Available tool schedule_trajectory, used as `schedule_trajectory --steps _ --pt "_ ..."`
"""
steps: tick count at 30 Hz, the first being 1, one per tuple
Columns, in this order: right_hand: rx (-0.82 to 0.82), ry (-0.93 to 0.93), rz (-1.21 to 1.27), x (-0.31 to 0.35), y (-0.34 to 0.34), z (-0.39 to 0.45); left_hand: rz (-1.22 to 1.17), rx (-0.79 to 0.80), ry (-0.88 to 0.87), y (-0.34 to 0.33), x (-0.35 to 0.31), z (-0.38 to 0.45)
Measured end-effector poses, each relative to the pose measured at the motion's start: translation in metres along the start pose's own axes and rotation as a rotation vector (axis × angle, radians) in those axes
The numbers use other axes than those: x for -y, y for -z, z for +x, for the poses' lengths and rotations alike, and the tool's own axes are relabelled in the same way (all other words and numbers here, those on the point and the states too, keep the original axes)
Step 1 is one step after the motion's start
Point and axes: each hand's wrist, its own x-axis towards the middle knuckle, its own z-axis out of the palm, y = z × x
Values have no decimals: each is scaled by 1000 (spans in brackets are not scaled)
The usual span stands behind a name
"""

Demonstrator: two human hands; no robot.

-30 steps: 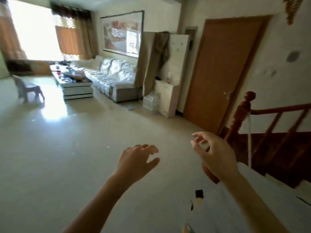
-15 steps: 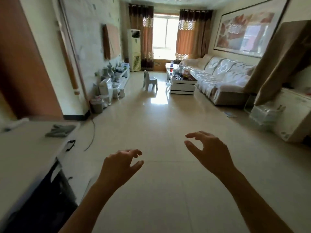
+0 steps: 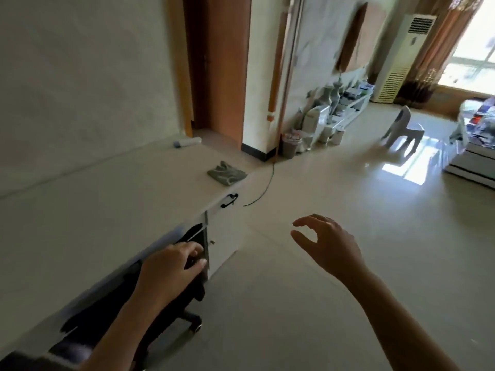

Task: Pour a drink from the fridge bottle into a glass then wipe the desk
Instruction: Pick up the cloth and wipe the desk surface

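Note:
A white desk [image 3: 107,210] runs along the left wall. A crumpled grey cloth [image 3: 227,174] lies near the desk's far right corner. A pale cylinder with a blue end [image 3: 187,141] lies at the back of the desk by the wall. My left hand [image 3: 171,269] hovers with loosely curled fingers in front of the desk's front edge, above a black office chair [image 3: 150,317], and holds nothing. My right hand [image 3: 326,245] is raised over the floor to the right, fingers spread and empty. No fridge, bottle or glass is in view.
A black drawer handle [image 3: 229,200] sits on the desk's front. A dark cable [image 3: 263,188] trails over the tiled floor. A brown door [image 3: 222,65], a bin [image 3: 289,145], a low shelf with vases, a small white chair [image 3: 404,129] and a standing air conditioner [image 3: 401,57] lie beyond.
The view has swung left from the living room to the desk. Both hands stay raised and empty; my left hand now hangs over the black chair at the desk's edge.

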Motion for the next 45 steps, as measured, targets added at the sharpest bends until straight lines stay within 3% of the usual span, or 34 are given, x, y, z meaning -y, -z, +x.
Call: schedule_trajectory --steps 6,14,24,37,42,45 --pt "176 204 -13 -12 -52 101 -25 -45 241 -15 19 23" --pt "343 366 7 36 -147 229 -8 -93 505 -22 88 60" --pt "488 318 -40 64 -258 372 7 -88 625 -39 166 151" --pt "575 223 -133 15 -370 502 -46 -7 786 -81 188 232" --pt "680 136 -228 -4 -403 523 -50 -17 860 -86 192 245" --pt "589 169 -360 -4 -416 516 -41 -24 911 -87 195 240"
